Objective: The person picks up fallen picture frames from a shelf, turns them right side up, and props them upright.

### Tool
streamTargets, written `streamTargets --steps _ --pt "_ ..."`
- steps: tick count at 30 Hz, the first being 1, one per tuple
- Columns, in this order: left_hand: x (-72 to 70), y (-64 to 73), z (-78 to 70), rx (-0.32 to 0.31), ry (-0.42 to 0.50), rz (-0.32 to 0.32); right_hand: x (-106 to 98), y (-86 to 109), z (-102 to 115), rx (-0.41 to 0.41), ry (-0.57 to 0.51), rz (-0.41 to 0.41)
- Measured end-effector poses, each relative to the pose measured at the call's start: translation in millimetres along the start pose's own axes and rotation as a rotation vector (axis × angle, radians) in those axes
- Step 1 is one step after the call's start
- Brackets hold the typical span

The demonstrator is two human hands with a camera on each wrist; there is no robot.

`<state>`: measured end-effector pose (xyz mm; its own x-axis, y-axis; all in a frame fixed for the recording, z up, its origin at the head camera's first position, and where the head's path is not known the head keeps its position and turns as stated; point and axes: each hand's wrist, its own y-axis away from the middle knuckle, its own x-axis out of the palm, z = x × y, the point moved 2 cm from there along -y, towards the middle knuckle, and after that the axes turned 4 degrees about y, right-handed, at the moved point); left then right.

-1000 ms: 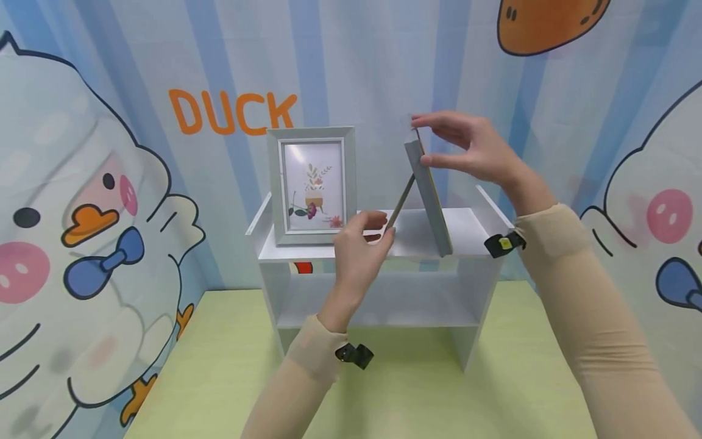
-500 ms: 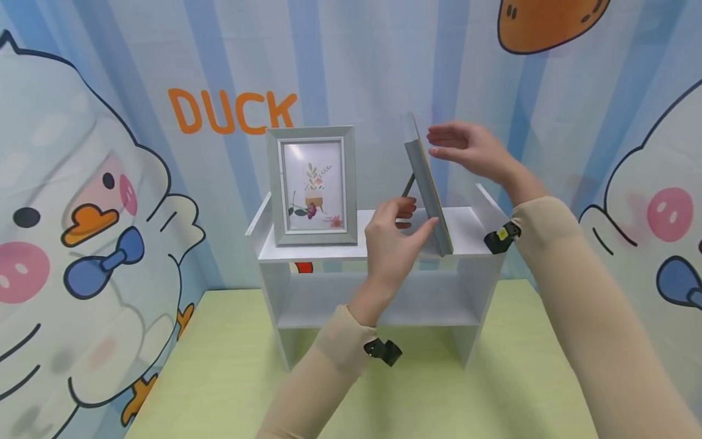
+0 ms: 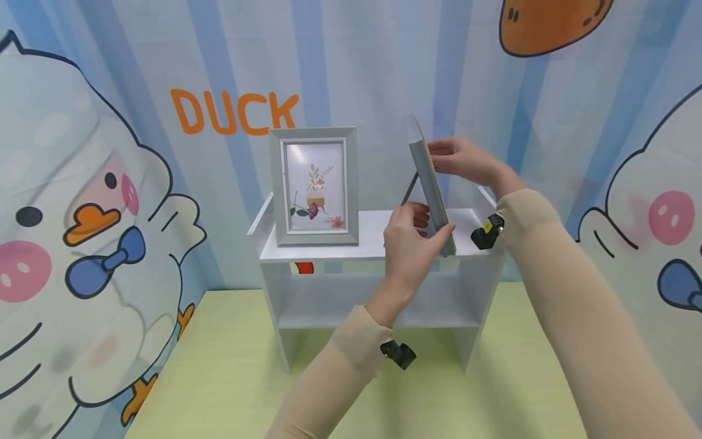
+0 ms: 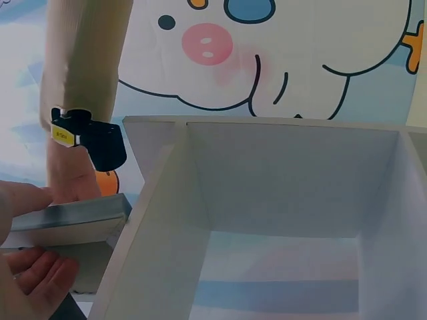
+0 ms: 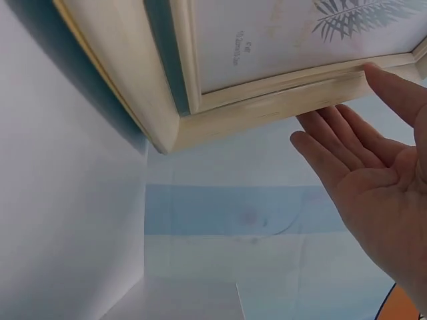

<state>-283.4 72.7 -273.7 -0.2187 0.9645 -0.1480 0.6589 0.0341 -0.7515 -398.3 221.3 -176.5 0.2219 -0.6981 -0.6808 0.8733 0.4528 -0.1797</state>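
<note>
A grey picture frame stands nearly edge-on at the right of the white shelf's top, tilted, its thin support leg reaching down to the left. My left hand grips its near edge low down. In the left wrist view the thumb lies on one side of the frame and the fingers on the other. Higher up, my right hand holds the far edge. The right wrist view shows that thumb on the border and a leaf print inside; the other fingertips are partly hidden behind.
A second frame with a potted-plant picture stands upright on the left of the shelf top. The white shelf has raised side panels and a lower board, and stands on a pale yellow-green table. A duck-patterned curtain hangs behind.
My left hand has left the support leg and moved right to the frame's near edge. My right hand let go of the top, drew back, then took the far edge lower down.
</note>
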Motion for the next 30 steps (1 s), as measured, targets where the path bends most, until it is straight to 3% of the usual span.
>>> streamTargets --steps 8,12,19,30 --pt "7.6 -0.7 2.3 -0.014 -0.038 0.015 3 -1.8 -9 0.017 -0.124 0.086" --pt "6.4 0.2 3.8 -0.016 -0.027 0.003 4 -3.5 -13 0.025 -0.121 0.094" --pt "-8.1 -3.3 4.5 -0.002 -0.03 -0.006 0 1.8 -7 0.078 -0.093 0.088" --pt "-36.9 -12.9 16.8 -0.114 -0.012 0.046 -8 28.7 -13 0.191 0.006 0.006"
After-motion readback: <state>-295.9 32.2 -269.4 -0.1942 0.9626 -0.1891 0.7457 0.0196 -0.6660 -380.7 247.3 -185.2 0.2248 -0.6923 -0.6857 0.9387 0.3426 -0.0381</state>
